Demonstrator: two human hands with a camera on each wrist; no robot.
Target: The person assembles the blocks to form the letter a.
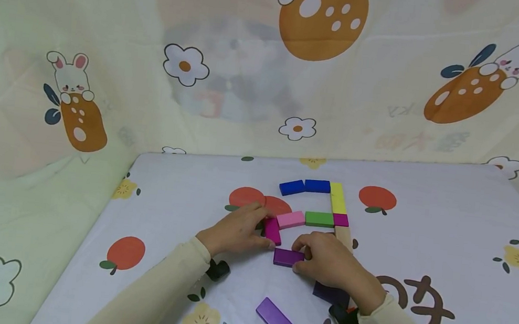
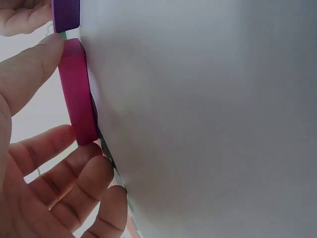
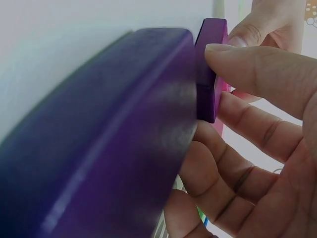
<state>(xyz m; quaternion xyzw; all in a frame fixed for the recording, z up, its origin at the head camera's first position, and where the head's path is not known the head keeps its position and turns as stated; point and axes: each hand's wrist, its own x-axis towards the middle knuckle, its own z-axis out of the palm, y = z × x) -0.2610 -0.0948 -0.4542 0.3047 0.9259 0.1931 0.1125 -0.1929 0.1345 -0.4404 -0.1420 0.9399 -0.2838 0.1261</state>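
Note:
On the patterned cloth, my left hand (image 1: pixel 235 231) pinches a magenta block (image 1: pixel 273 231) end to end, thumb at the near end and fingertips at the far one. My right hand (image 1: pixel 332 262) grips a purple block (image 1: pixel 288 258) by its right end, between thumb and fingers. The purple block lies crosswise just nearer than the magenta one; my left thumb is beside its far left corner. A pink block (image 1: pixel 291 219) slants from the magenta block's top toward a green block (image 1: pixel 319 219). Below the right hand sits a dark block (image 1: pixel 331 294), large in the right wrist view.
A small magenta block (image 1: pixel 341 220) adjoins the green one, between a yellow block (image 1: pixel 338 198) and a beige block (image 1: pixel 344 238). Two blue blocks, the right one (image 1: pixel 317 186) meeting the yellow, lie at the back. A lighter purple block (image 1: pixel 274 318) rests alone in front.

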